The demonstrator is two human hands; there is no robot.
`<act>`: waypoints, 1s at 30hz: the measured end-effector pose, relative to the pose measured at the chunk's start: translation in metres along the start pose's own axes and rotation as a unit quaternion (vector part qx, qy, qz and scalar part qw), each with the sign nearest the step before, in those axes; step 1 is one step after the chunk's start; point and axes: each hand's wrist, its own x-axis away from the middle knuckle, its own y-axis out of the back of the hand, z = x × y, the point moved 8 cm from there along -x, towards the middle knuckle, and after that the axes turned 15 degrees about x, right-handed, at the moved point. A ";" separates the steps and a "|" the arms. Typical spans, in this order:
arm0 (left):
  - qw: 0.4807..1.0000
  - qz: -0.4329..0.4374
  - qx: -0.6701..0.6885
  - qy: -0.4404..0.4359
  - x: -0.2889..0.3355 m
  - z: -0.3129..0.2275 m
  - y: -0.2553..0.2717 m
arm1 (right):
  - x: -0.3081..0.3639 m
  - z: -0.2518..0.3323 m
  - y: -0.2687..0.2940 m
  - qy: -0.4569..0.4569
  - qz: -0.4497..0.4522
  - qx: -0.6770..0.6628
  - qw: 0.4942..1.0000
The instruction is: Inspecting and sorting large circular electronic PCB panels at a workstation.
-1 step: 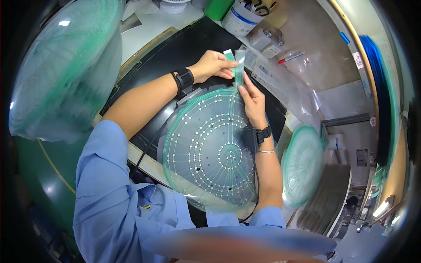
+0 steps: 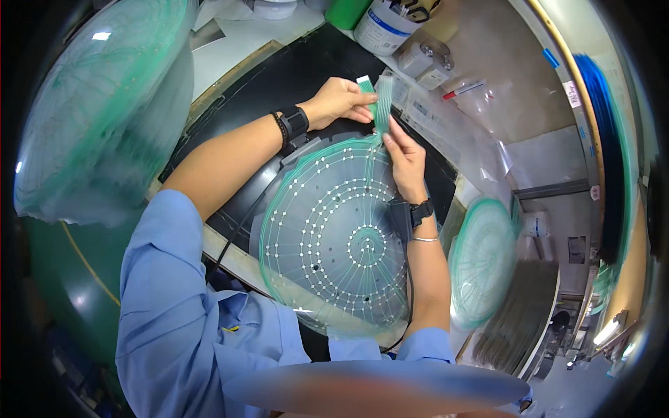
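Note:
A round, see-through sheet [image 2: 327,233] with green printed lines and rings of white dots lies on a dark grey round plate in front of me. At its far edge a narrow striped tail rises between my hands. My left hand [image 2: 336,106] is closed, pinching the green, white-tipped strip [image 2: 365,85] of this tail between thumb and fingers. A paler striped strip [image 2: 385,90] stands up just right of it; whether both are one folded piece, I cannot tell. My right hand [image 2: 407,159] has its thumb and forefinger closed at the base of the tail.
Large green-lined clear sheets [image 2: 104,111] stand at the left. More round sheets [image 2: 484,265] are stacked at the right, beside a grey stack [image 2: 519,317]. A white tub [image 2: 380,31] with scissors and a clear bottle [image 2: 421,59] stand beyond the black mat [image 2: 279,83].
My right hand has shifted slightly to the right. The paler strip has moved a little right and up, away from the green one. My left hand is nearly still.

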 end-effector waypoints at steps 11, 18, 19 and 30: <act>1.000 0.020 -0.007 -0.014 -0.011 0.003 0.006 | -0.004 0.005 0.003 0.068 0.044 0.095 0.992; 0.997 0.050 -0.053 -0.021 -0.003 -0.002 0.005 | -0.002 0.004 0.004 0.017 0.053 0.091 0.994; 0.993 0.103 -0.037 0.034 0.002 0.002 -0.002 | 0.000 0.007 0.011 -0.002 0.055 0.110 0.992; 0.968 0.116 -0.114 0.188 0.120 -0.003 -0.008 | 0.053 0.033 0.143 -0.035 -0.061 0.169 0.983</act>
